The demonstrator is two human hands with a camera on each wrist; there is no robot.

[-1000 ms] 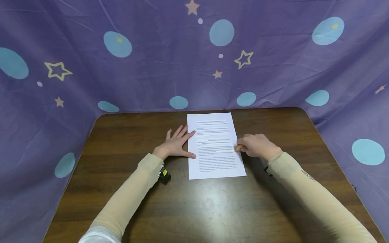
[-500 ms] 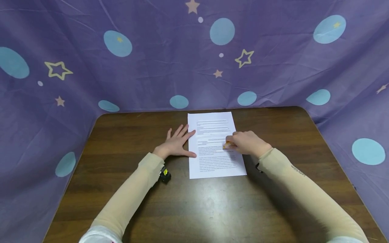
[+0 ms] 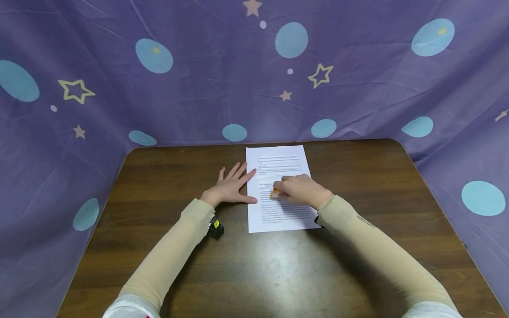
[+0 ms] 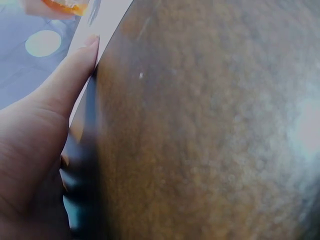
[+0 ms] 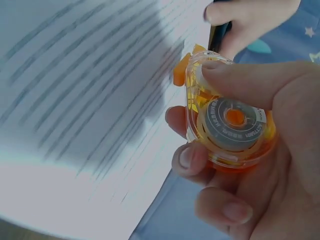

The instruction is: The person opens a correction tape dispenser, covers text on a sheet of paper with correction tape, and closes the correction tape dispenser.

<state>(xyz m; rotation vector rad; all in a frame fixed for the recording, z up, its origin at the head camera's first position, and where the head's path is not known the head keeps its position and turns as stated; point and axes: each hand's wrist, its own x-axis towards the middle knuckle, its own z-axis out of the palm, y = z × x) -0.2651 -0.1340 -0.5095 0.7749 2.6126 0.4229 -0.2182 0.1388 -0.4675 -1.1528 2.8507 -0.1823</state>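
Observation:
A printed sheet of paper (image 3: pixel 284 223) lies on the table, with white strips covering parts of its upper lines. Spread at the sheet's left edge, my left hand (image 3: pixel 229 189) has straight fingers, its thumb and index fingertip overlapping the paper. In the left wrist view the thumb (image 4: pixel 65 80) rests along that edge. My right hand (image 3: pixel 304 191) is over the middle of the text and grips a clear and orange correction tape dispenser (image 5: pixel 232 125). The thumb presses on its upper side while the fingers curl beneath. Its orange tip (image 5: pixel 181 70) points toward the printed lines.
The brown wooden table (image 3: pixel 246 274) has rounded far corners. A purple curtain (image 3: pixel 191 88) with stars and blue ovals hangs right behind it and along both sides. A small black camera (image 3: pixel 216 228) is strapped at the left wrist.
My right hand has moved left across the sheet with the correction tape dispenser, from the right margin to the left part of the text. My left hand has stayed in place.

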